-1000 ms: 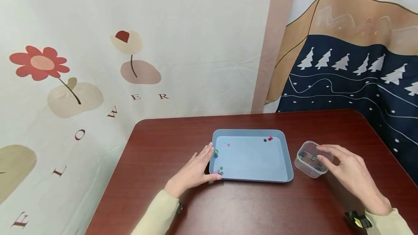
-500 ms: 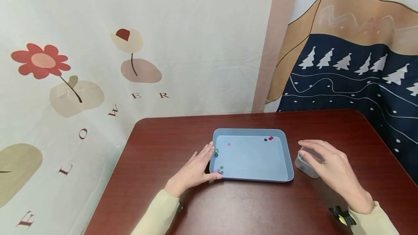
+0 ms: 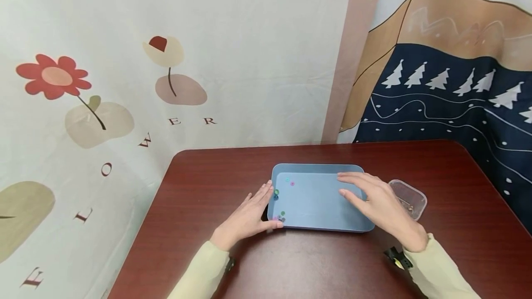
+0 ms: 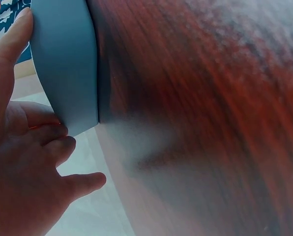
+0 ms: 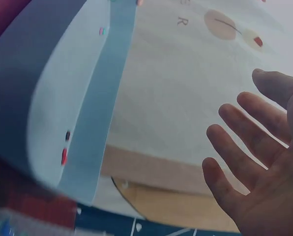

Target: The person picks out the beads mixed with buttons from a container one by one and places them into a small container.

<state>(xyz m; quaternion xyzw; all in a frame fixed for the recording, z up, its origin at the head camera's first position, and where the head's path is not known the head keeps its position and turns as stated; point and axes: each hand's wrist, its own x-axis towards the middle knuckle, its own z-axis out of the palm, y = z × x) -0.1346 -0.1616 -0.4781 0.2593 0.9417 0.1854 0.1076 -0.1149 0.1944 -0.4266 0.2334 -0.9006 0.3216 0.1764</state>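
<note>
A shallow blue tray [image 3: 316,202] lies on the table. My left hand [image 3: 247,220] rests against its left side, fingers straight along the rim and thumb at the near edge. In the left wrist view the thumb [image 4: 18,37] touches the tray wall [image 4: 65,54]. Over the tray's right part hovers my right hand [image 3: 378,200]; its fingers [image 5: 235,147] are spread and hold nothing. Small button-like discs lie in the tray: green [image 3: 276,192], teal [image 3: 287,179] and pink [image 3: 293,183]. A black disc [image 5: 68,135] and red ones [image 5: 64,156] show in the right wrist view; my right hand hides them from the head view.
A clear plastic container [image 3: 415,195] with small pieces inside stands right of the tray, partly behind my right hand. The reddish-brown table [image 3: 216,174] meets a patterned cloth [image 3: 266,59] at its back edge.
My right hand has moved left from above the clear container to above the tray's right side. The left hand and the tray have stayed in place.
</note>
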